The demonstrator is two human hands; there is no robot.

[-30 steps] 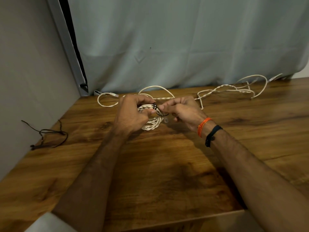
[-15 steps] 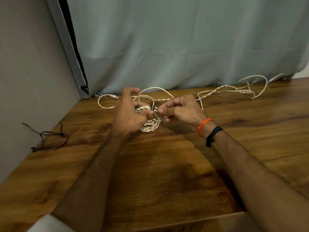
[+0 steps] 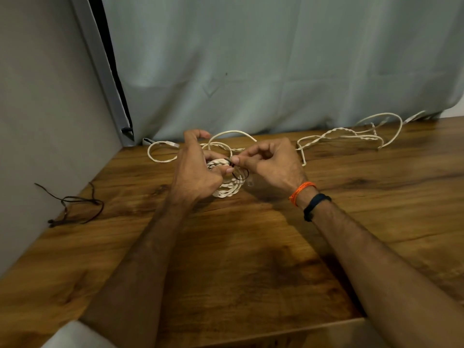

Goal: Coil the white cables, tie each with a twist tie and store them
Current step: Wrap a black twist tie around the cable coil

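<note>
Head cam caught both hands working right over the coiled cable (image 3: 227,188), which sat on the counter (image 3: 251,259) a bit back from the middle. The left hand (image 3: 195,172) had it pinned in place, thumb and fingertips pinching the top of the coil where the tie crossed it. The right hand (image 3: 271,163) was pinching one end of the dark twist tie (image 3: 239,173), and a little loop of it hung across the white strands.

So I'd call this the tying step on the first cable: coil's made, tie's around it, but it didn't look cinched yet. Next move probably needed the two tie ends brought together and twisted snug while the left hand kept the loops from springing open. Fiddly stuff, since the tie is thin and half hidden behind the fingers.

Room-wise, plenty of bare wood toward the near edge, so elbows had space. Tighter at the back: a loose white cable (image 3: 160,153) looped just behind the hands near the curtain (image 3: 276,71), and another tangled cable (image 3: 351,135) sprawled off to the right along the back edge. Both looked uncoiled. The wall (image 3: 37,109) closed off the left side, with a small pile of spare ties (image 3: 75,207) lying close to it. Couldn't see anywhere to store them.
</note>
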